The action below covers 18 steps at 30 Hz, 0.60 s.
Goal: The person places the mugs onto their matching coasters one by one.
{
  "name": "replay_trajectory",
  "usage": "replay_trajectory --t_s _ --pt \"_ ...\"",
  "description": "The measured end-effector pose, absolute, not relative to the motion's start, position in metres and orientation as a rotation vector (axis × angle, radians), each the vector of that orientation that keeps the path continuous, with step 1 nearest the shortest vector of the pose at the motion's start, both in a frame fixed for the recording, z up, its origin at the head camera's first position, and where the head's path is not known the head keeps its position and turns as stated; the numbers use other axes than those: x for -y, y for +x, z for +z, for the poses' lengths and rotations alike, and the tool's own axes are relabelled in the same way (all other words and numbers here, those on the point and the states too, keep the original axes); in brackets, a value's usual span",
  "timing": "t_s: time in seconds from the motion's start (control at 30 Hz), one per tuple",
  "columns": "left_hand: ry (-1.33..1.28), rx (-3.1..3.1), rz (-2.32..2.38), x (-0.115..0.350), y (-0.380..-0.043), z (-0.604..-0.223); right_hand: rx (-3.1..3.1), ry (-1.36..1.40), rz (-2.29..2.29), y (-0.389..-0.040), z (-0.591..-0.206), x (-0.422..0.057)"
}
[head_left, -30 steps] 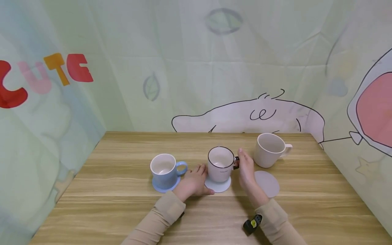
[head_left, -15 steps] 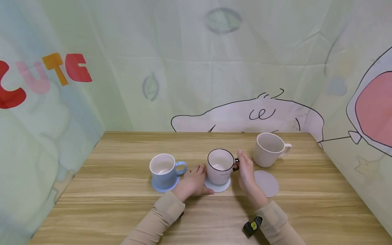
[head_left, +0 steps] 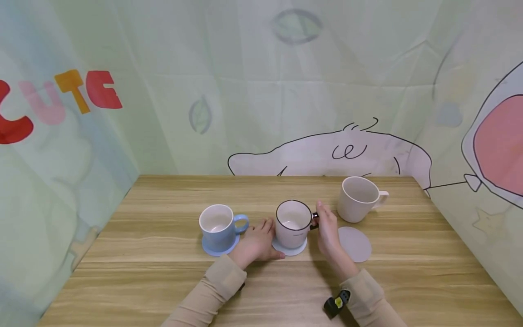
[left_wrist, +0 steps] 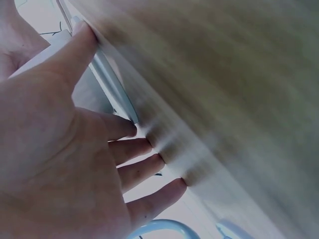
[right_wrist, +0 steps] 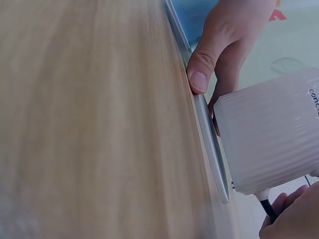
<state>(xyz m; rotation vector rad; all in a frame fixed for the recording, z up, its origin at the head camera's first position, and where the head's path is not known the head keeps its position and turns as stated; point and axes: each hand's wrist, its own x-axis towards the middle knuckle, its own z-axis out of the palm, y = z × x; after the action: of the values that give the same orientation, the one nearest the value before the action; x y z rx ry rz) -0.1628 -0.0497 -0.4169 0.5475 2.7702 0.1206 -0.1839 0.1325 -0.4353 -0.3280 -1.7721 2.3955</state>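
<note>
From the head view, I'm watching the right hand (head_left: 328, 229) gripping the black handle (head_left: 314, 220) of a white mug (head_left: 291, 237) with a thin black rim; it's standing over a pale coaster (head_left: 300, 249) near the middle of the table (head_left: 282, 295). The left hand (head_left: 256, 240) is bracing that coaster. A blue mug (head_left: 220, 238) is sitting on a blue coaster (head_left: 207, 247); a beige mug (head_left: 353, 209) is standing behind a grey coaster (head_left: 355, 245). Left wrist: the fingers (left_wrist: 154, 201) are extending straight, grasping nothing, thumb (left_wrist: 72, 55) touching the coaster's edge. Right wrist: fine ribbing and dark lettering are showing on the white mug; whether its base is touching, I'm not able to tell.
</note>
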Motion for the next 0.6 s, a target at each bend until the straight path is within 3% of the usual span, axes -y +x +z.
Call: replay_trajectory --t_s 0.6 --pt "0.520 -2.779 0.086 0.0501 -0.1623 -0.4177 1.796 -0.305 2.427 -0.1847 -0.4361 -0.1302"
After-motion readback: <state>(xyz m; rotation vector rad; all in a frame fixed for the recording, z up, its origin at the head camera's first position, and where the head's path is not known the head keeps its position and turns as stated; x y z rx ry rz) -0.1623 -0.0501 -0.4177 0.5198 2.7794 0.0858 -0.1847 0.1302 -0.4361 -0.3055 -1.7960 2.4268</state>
